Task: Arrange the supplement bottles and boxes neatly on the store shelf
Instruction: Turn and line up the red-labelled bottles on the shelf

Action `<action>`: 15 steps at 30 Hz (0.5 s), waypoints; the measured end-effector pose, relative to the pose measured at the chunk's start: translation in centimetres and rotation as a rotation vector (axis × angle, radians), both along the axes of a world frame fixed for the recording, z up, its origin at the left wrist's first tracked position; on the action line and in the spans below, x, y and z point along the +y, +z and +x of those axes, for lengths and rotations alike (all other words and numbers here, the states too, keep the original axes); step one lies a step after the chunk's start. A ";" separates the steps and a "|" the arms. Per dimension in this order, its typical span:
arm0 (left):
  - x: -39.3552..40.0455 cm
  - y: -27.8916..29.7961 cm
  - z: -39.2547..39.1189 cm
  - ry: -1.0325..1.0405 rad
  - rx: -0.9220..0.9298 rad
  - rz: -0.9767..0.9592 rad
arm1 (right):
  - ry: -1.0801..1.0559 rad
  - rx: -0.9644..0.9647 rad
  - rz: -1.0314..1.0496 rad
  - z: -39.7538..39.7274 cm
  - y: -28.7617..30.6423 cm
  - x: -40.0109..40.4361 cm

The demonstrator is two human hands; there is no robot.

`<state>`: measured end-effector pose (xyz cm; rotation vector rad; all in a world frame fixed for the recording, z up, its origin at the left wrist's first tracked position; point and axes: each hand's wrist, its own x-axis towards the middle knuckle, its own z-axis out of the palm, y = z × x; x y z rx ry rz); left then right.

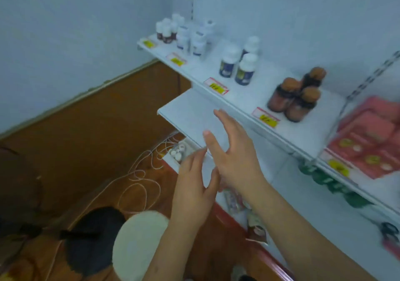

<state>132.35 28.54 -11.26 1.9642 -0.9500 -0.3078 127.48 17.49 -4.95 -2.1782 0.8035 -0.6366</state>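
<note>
Upper shelf (255,90): bottles (238,66) grouped, we judge done. Lower shelf bare; left hand (192,185), right hand (233,157) fingers spread, empty.

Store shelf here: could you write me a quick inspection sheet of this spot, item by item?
Surface: white upper shelf with yellow price tags; bare lower shelf.
Job's things: brown-capped bottles, three blue-label bottles, white bottles, small dark bottles, pink boxes, all upright or stacked.
Clutter: loose packets on the bottom ledge.
Hands: left hand and right hand open, holding nothing, over the lower shelf.
Cables: white cord coiled on the floor.
Surroundings: pale wall, brown floor.
</note>
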 end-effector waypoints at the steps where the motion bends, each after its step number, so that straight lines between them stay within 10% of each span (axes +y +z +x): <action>1: -0.8 1.9 -1.7 -0.026 -0.032 -0.017 | -0.044 -0.055 -0.035 -2.0 2.4 -0.9; 15: -15.3 14.3 -38.3 -0.700 -0.185 -0.314 | -0.685 -0.366 -0.185 -44.9 15.0 -10.8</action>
